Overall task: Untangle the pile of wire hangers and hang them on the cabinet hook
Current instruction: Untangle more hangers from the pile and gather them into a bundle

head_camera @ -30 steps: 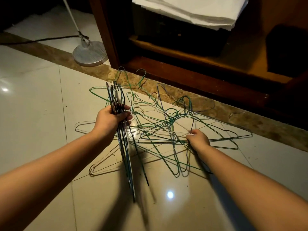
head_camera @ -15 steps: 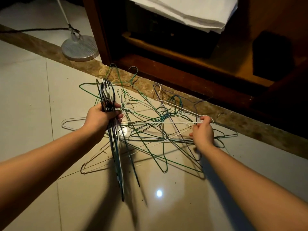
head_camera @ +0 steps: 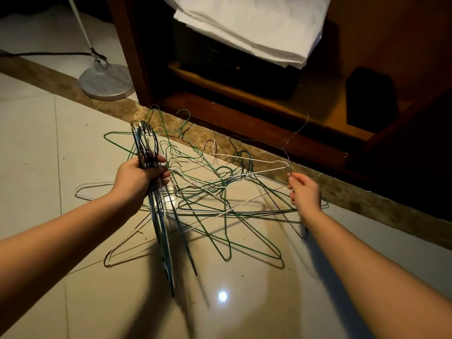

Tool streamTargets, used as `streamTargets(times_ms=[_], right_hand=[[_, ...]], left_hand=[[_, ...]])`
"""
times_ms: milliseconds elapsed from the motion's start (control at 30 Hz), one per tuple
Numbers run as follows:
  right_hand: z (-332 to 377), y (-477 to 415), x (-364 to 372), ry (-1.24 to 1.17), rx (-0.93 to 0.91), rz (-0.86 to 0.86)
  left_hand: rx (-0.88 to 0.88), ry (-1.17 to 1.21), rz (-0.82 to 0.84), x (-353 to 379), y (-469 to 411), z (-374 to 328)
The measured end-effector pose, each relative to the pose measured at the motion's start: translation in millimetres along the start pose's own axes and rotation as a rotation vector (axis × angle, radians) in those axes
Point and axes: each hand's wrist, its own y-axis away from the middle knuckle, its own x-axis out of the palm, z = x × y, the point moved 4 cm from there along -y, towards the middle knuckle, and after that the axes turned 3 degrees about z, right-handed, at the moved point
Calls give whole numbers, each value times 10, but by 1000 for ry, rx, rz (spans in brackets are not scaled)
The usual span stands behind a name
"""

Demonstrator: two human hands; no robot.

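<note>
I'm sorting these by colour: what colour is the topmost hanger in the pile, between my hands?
The topmost hanger is white; the head view shows it best.

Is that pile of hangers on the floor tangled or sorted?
Tangled. In the pile green and white wires cross one another at many angles. Only the bunch gripped by the left hand lies stacked together.

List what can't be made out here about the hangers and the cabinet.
Cabinet hook: none shows in the head view; the cabinet is cut off by the top edge.
Count in the bundle the left hand grips: wires overlap edge-on.
Whether the thin dark hanger the right hand pinches is free of the pile: its wire fades against the dark cabinet.
</note>
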Motion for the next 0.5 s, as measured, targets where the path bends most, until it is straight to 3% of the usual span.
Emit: streamTargets(times_ms=[233,367,500], right_hand=[[547,475,-280,302,-341,44],[663,768,-370,282,-424,54],[717,916,-291,140,-390,67]], left_hand=[[33,46,24,176,90,-158],[54,105,68,311,210,-288],[49,138,96,421,336,-367]])
